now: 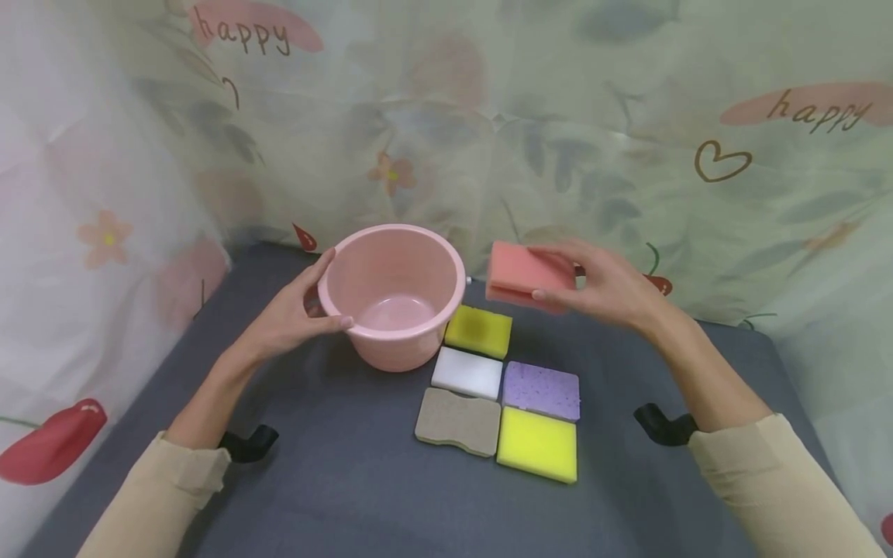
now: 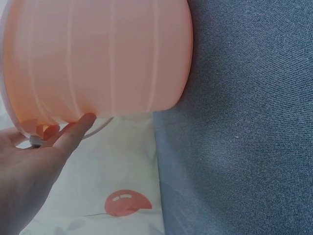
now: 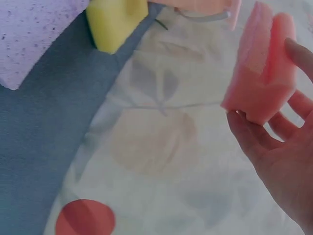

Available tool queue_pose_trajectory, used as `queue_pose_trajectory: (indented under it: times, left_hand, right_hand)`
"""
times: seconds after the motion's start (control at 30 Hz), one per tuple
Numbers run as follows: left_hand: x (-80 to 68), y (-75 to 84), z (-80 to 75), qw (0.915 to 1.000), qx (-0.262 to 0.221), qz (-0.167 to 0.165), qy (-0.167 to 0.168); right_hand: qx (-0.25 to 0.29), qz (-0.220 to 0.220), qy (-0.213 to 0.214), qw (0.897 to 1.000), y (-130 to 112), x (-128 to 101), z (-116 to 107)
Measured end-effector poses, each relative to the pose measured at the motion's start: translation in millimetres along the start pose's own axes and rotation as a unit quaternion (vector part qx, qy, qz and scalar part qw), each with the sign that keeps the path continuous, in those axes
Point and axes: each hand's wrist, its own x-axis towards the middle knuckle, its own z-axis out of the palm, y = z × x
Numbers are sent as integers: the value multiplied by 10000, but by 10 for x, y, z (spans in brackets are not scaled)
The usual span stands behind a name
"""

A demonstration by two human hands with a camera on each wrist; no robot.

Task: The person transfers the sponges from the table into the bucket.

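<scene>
My left hand [image 1: 289,310] grips the left side of a pink plastic bucket [image 1: 391,353], thumb at the near rim and fingers toward the far side. In the left wrist view, fingers press the wall of the bucket [image 2: 112,58] close under its rim. A pink sponge [image 1: 530,271] with a slot along one side is held up right of the bucket. My right hand [image 1: 603,283] pinches its right end between thumb and fingers. The right wrist view shows the slot in the sponge [image 3: 259,73] end-on.
Several sponges lie flat beside the bucket: a dark yellow one [image 1: 478,332] against it, a white one [image 1: 467,373], a purple one [image 1: 541,390], a grey wavy-edged one [image 1: 458,422] and a bright yellow one [image 1: 537,444]. Patterned cloth [image 1: 488,155] hangs behind the dark table [image 1: 335,496].
</scene>
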Motion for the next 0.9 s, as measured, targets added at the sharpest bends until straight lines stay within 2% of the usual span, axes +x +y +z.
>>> queue_pose_trajectory:
  times: [0.4, 0.57, 0.9]
  left_hand:
    - [-5, 12, 13, 10000, 50, -52, 40]
    - [-5, 8, 16, 9999, 91, -49, 66]
    - [-11, -3, 13, 9998, 161, -109, 93]
  right_hand:
    - [-110, -349, -27, 9993, -283, 244, -72]
    - [194, -331, 5, 9993, -378, 338, 6]
    - [256, -574, 152, 9979, -558, 600, 180]
